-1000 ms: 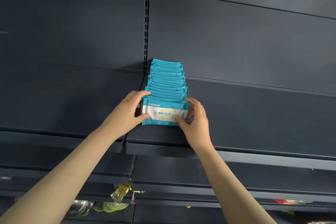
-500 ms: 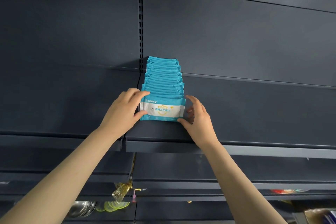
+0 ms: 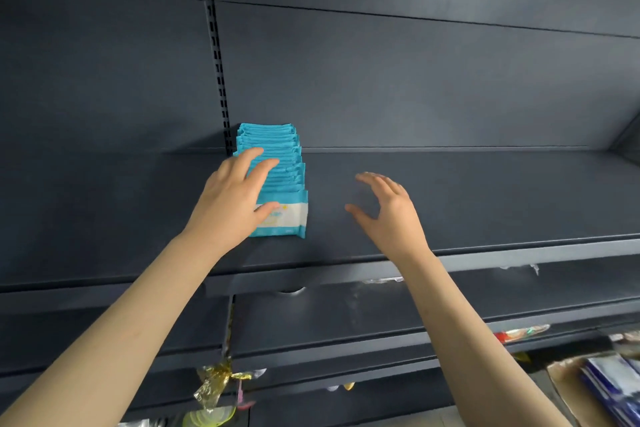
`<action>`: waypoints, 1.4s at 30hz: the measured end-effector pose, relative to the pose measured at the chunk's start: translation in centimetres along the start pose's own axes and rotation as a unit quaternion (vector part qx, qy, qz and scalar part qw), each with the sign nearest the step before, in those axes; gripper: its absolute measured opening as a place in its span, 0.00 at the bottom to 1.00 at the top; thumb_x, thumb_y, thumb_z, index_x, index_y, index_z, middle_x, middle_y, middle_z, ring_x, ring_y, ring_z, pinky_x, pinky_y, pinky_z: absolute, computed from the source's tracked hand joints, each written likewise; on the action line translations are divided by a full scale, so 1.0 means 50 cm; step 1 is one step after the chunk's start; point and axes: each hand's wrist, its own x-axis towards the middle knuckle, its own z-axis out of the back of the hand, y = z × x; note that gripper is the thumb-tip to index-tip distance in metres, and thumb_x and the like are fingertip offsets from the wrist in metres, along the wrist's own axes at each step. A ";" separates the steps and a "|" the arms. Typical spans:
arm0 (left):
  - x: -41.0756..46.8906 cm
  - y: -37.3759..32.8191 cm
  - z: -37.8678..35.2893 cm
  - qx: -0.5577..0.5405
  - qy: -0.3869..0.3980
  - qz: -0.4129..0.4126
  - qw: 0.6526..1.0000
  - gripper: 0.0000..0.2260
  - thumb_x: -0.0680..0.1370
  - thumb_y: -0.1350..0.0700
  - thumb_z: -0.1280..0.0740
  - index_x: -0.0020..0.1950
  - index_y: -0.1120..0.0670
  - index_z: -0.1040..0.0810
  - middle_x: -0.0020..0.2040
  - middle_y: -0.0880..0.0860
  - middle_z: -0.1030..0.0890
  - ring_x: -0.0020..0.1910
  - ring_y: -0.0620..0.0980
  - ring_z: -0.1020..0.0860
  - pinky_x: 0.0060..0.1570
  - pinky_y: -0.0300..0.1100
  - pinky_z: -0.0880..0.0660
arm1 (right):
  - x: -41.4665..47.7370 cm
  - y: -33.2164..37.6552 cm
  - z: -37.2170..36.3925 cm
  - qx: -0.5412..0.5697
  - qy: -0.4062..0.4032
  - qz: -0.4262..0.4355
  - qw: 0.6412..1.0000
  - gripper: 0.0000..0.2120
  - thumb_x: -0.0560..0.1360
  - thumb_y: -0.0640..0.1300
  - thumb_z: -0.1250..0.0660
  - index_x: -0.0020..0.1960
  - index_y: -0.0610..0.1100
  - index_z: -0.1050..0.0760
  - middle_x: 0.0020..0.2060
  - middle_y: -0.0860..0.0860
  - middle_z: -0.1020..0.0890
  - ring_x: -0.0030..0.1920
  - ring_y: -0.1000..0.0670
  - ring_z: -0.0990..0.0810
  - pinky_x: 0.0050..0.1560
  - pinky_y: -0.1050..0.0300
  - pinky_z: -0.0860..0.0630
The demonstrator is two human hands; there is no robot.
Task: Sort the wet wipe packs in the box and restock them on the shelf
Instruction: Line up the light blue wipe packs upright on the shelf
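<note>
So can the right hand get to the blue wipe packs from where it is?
Probably yes. The right hand hovers open just right of the blue wipe packs, only bare shelf between. The left hand rests on their left side, leaving the right side free.

Crinkly gold foil wrapper [image 3: 216, 383] w/ yellow-green translucent discs [image 3: 207, 416] just below; red shiny packet [image 3: 519, 333] well apart, rt.

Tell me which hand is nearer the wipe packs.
Left. The left hand rests on the wipe packs, thumb on the front one; the right hand hangs clear of them, to their right.
</note>
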 end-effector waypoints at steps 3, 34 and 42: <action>0.034 -0.089 -0.008 -0.027 -0.005 -0.025 0.999 0.28 0.76 0.51 0.28 0.73 0.55 0.31 0.73 0.55 0.32 0.68 0.59 0.32 0.64 0.55 0.33 | -0.033 -0.042 0.090 -0.038 -0.063 -0.004 0.997 0.23 0.75 0.46 0.27 0.68 0.44 0.25 0.68 0.48 0.24 0.69 0.46 0.28 0.71 0.52 0.35; -0.295 -1.507 -0.539 -0.314 0.353 -0.411 0.780 0.27 0.79 0.50 0.33 0.77 0.50 0.36 0.75 0.50 0.33 0.74 0.50 0.36 0.72 0.50 0.37 | -1.216 -0.689 0.746 -0.136 -0.209 -0.639 0.728 0.26 0.77 0.45 0.30 0.73 0.43 0.31 0.69 0.48 0.25 0.70 0.48 0.29 0.70 0.54 0.34; -0.352 -1.742 -0.674 -0.297 0.512 -0.394 0.704 0.28 0.79 0.46 0.33 0.77 0.50 0.36 0.74 0.49 0.33 0.73 0.50 0.35 0.71 0.49 0.37 | -1.356 -0.842 0.763 -0.029 -0.315 -0.749 0.583 0.26 0.78 0.44 0.30 0.73 0.40 0.32 0.69 0.45 0.25 0.70 0.46 0.28 0.71 0.50 0.33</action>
